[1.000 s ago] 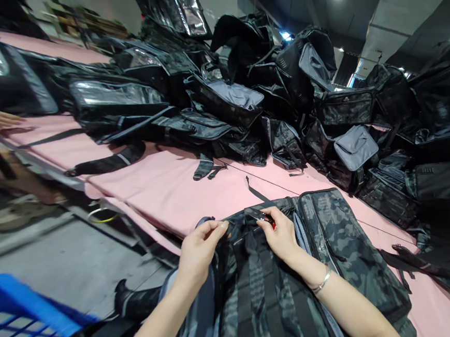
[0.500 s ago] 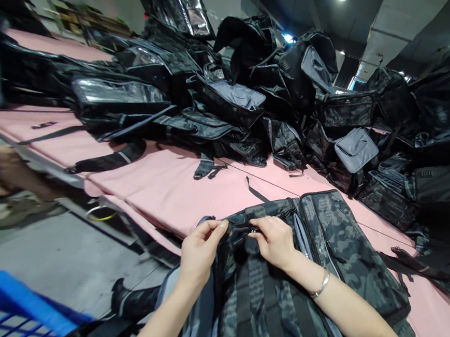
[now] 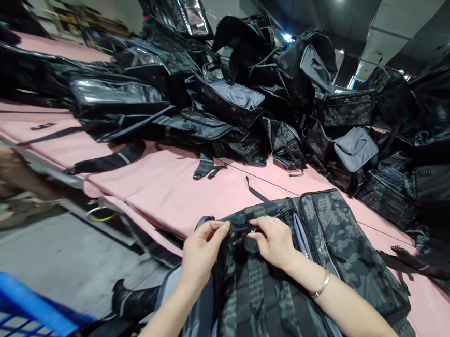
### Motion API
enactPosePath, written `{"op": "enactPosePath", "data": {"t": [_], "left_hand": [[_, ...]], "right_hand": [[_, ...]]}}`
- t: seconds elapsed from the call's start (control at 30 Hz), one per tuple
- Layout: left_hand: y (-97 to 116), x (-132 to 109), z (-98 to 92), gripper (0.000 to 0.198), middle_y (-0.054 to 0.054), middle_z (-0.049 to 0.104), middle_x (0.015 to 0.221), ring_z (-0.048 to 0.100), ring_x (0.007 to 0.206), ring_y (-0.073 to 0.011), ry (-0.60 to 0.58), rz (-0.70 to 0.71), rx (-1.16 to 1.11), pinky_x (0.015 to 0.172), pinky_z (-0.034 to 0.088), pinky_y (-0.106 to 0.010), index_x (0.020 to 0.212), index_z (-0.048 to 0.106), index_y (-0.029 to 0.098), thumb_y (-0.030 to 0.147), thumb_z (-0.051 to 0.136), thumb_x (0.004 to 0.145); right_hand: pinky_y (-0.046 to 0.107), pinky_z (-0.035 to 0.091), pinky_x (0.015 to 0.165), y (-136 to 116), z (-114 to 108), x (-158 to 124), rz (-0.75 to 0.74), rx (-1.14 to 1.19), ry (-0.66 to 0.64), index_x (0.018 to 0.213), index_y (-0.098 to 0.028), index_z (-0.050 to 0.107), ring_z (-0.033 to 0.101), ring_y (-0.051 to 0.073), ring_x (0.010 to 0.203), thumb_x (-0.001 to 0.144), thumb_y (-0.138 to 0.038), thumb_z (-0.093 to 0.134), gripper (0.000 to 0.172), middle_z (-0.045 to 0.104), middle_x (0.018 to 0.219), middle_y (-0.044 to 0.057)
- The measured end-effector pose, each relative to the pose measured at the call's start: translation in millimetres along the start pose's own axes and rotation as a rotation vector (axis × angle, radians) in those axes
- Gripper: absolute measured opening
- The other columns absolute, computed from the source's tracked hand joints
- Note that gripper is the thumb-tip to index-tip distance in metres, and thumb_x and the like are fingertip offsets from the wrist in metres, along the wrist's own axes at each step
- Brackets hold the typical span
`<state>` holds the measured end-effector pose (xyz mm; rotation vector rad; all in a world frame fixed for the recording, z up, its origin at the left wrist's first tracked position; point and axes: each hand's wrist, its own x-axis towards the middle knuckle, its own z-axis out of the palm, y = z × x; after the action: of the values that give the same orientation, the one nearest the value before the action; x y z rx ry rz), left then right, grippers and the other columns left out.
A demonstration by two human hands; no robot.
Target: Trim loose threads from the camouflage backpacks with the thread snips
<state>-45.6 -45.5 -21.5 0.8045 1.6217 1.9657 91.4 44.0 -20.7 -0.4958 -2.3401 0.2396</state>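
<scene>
A dark camouflage backpack (image 3: 273, 292) lies in front of me on the pink-covered table, its webbing strips facing up. At its top edge my left hand (image 3: 203, 244) pinches the end of a black strap (image 3: 238, 226) between thumb and forefinger. Just to the right, my right hand (image 3: 276, 240), with a silver bracelet at the wrist, pinches the same strap near a small dark fitting, partly covered by the fingers. Whether that fitting is a buckle or a zip pull I cannot tell. Beside my right hand, a zipped opening (image 3: 301, 231) shows grey lining.
Many black and camouflage bags (image 3: 230, 101) are heaped along the back of the pink table (image 3: 161, 184). A blue plastic basket (image 3: 23, 298) stands at the lower left. Beyond the table's left edge, another person's arm and legs (image 3: 9, 177) show, blurred.
My left hand has shifted very slightly right, and the strap shows more plainly between my hands. My right hand and the backpack stay in place.
</scene>
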Motion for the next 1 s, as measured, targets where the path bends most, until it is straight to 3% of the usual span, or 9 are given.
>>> {"op": "enactPosePath", "data": {"t": [0.63, 0.9, 1.0], "left_hand": [[-11, 3, 2.5, 0.025, 0.000, 0.060, 0.066, 0.054, 0.066, -0.0148, 0.023, 0.039, 0.025, 0.068, 0.044, -0.027, 0.066, 0.061, 0.017, 0.041, 0.067, 0.060], [-14, 2, 1.3, 0.028, -0.001, 0.060, 0.067, 0.054, 0.067, -0.0149, 0.013, 0.064, 0.074, 0.068, 0.044, -0.027, 0.069, 0.060, 0.018, 0.044, 0.064, 0.061], [-14, 2, 1.5, 0.030, -0.001, 0.060, 0.067, 0.054, 0.068, -0.0157, -0.007, 0.074, 0.117, 0.069, 0.045, -0.027, 0.070, 0.059, 0.018, 0.047, 0.062, 0.063]], "right_hand": [[0.030, 0.044, 0.071, -7, -5, 0, 0.007, -0.168, -0.017, 0.100, -0.018, 0.058, 0.057, 0.020, 0.080, 0.090, -0.024, 0.049, 0.015, 0.065, 0.086, 0.006], [0.029, 0.043, 0.071, -7, -6, 1, 0.028, -0.157, -0.037, 0.096, -0.019, 0.059, 0.057, 0.019, 0.079, 0.089, -0.024, 0.050, 0.013, 0.066, 0.087, 0.005], [0.028, 0.043, 0.072, -6, -6, 2, 0.080, -0.037, -0.044, 0.090, -0.021, 0.060, 0.059, 0.019, 0.079, 0.086, -0.023, 0.053, 0.008, 0.067, 0.085, 0.004]]}}
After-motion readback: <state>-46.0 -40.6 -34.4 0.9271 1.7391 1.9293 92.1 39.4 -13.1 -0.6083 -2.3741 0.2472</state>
